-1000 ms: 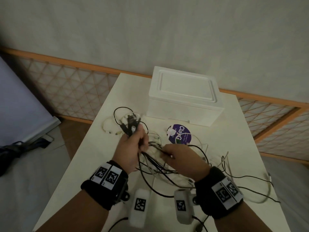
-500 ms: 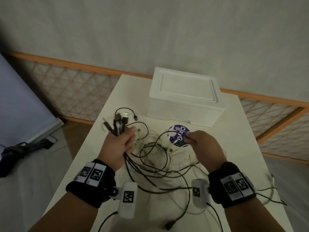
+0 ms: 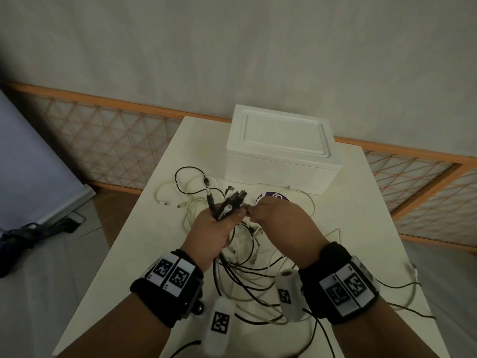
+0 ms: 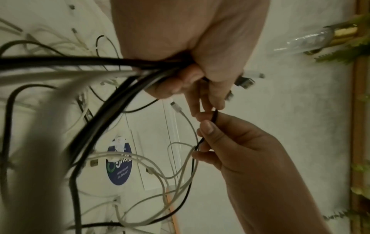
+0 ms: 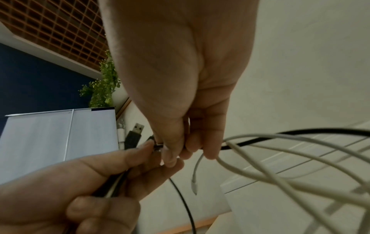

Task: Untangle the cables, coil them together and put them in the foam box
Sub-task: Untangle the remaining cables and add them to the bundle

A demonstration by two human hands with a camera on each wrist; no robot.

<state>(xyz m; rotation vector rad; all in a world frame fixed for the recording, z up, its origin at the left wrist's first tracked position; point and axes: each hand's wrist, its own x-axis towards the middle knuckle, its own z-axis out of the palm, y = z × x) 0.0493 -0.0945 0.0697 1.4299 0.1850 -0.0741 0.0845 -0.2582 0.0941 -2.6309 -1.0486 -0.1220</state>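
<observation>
White bench [image 3: 165, 257] carries the closed foam box [image 3: 281, 153] and loose cables [image 3: 247, 275]. Left hand [image 3: 214, 228] grip clamps a bundle of cable ends [image 3: 227, 202]; right hand [image 3: 278, 223] grip pinches one thin black cable [image 4: 214, 118].

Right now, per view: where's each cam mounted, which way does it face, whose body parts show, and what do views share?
Head: worn on the head, looks forward and down at the table, closed foam box, cables; both forearms, wristbands, left hand, right hand.
Left wrist: looks along the left hand gripping a cable bundle; the right hand pinches a thin black cable.
Right wrist: looks along the right hand toward the left hand.
Shared: all show both hands meeting; head and left wrist show the purple sticker.
</observation>
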